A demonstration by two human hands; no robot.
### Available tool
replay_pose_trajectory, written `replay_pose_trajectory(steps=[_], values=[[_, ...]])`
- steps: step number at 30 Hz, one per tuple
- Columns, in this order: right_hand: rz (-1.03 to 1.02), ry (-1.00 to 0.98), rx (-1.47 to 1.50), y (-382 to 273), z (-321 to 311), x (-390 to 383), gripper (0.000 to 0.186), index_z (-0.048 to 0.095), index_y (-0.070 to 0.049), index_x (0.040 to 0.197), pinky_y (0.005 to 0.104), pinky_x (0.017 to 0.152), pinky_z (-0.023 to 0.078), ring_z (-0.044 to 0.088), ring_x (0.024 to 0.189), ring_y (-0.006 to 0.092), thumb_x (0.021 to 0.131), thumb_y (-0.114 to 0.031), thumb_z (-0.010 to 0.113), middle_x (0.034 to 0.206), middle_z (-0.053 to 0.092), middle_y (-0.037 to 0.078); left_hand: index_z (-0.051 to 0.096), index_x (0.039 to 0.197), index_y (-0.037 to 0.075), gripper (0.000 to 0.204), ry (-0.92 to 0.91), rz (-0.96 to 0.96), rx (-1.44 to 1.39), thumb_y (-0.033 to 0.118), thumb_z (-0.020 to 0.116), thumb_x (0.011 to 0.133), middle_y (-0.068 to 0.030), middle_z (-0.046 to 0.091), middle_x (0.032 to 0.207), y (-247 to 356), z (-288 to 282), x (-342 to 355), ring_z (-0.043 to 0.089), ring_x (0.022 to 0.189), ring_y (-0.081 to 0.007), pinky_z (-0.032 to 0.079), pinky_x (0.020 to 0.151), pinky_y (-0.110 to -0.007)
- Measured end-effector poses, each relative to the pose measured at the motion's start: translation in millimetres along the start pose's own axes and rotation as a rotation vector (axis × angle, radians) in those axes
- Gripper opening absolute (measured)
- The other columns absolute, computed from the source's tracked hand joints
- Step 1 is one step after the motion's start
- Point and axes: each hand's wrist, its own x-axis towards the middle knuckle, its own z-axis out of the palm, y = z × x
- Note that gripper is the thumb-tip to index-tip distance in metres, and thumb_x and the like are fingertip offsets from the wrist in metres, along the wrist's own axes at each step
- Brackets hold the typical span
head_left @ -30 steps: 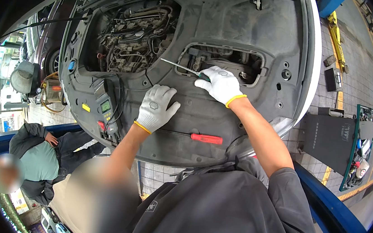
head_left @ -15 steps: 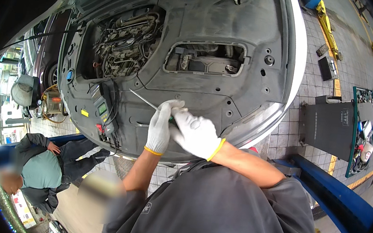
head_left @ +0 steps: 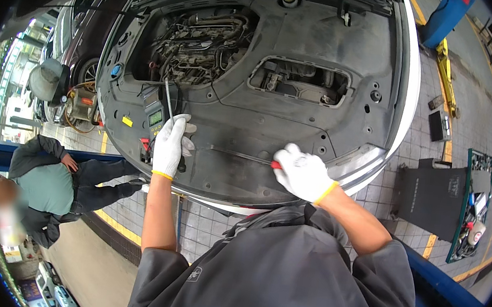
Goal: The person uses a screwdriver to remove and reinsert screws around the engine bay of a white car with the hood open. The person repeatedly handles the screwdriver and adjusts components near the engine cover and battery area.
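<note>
My left hand (head_left: 170, 145), in a white knit glove, is closed around a screwdriver-like tool. Its thin metal shaft (head_left: 168, 96) points up past the fingers toward the engine opening, while its handle is mostly hidden by the glove. Farther right, my gloved right hand (head_left: 305, 175) grips the red handle of a screwdriver (head_left: 244, 156), whose long thin shaft extends left just over the dark front cover (head_left: 237, 182). Close beside the left hand rests a handheld tester (head_left: 155, 116) with a small screen, and a red clamp (head_left: 145, 143) lies near it.
The exposed engine (head_left: 203, 47) fills one cover opening; a smaller opening (head_left: 301, 81) lies to its right. A tool cart (head_left: 433, 200) stands at right, by blue lift parts. At left, another person (head_left: 52, 175) is beside the car.
My hands have moved apart: the left went left toward the tester, its shaft now pointing upward; the right went right, and its red-handled screwdriver now shows. The whole view has shifted.
</note>
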Motion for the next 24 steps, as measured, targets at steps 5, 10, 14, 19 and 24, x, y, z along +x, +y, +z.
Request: replay_pose_trajectory(steps=[5,10,14,19,24], values=[[0.166,-0.037,0.194,20,-80,-54,0.033,0.071,-0.009,0.130,0.0472,0.094,0.061,0.077,0.108,0.0390,0.109,-0.035,0.074,0.116,0.076,0.016,0.071,0.151,0.005,0.046,-0.071,0.016,0.229,0.036,0.063,0.118,-0.0057,0.082,0.119,3,14,24,0.069,0.073,-0.0071,0.055,0.058,-0.025],[0.535,-0.108,0.498,4,-107,-65,0.047,0.072,-0.004,0.139,0.0381,0.100,0.060,0.078,0.108,0.0285,0.108,-0.039,0.079,0.119,0.079,0.015,0.072,0.154,0.010,0.065,-0.100,0.338,0.767,0.053,0.075,0.106,-0.0123,0.076,0.149,-16,35,112,0.077,0.128,-0.0307,0.061,0.108,-0.044],[0.647,-0.219,0.492,-4,-125,-44,0.043,0.075,-0.002,0.135,0.0342,0.098,0.059,0.074,0.102,0.0232,0.109,-0.036,0.078,0.109,0.078,0.014,0.063,0.164,0.012,0.086,-0.226,0.413,0.960,0.067,0.077,0.099,-0.0143,0.052,0.178,5,65,156,0.058,0.156,-0.0379,0.047,0.129,-0.048],[0.552,-0.331,0.277,-18,-151,-1,0.034,0.076,0.001,0.132,0.0436,0.094,0.061,0.079,0.104,0.0363,0.111,-0.026,0.072,0.118,0.081,0.023,0.063,0.162,0.009,0.086,-0.221,0.450,0.985,0.072,0.069,0.103,-0.0171,0.051,0.177,-2,78,193,0.059,0.155,-0.0395,0.049,0.127,-0.050],[0.685,-0.529,0.159,-45,-174,52,0.038,0.075,-0.004,0.139,0.0480,0.091,0.063,0.082,0.100,0.0403,0.110,-0.029,0.072,0.113,0.082,0.022,0.065,0.160,0.012,0.085,-0.085,0.474,1.075,0.078,0.058,0.108,-0.0187,0.063,0.162,-10,83,247,0.067,0.142,-0.0431,0.055,0.118,-0.054]])
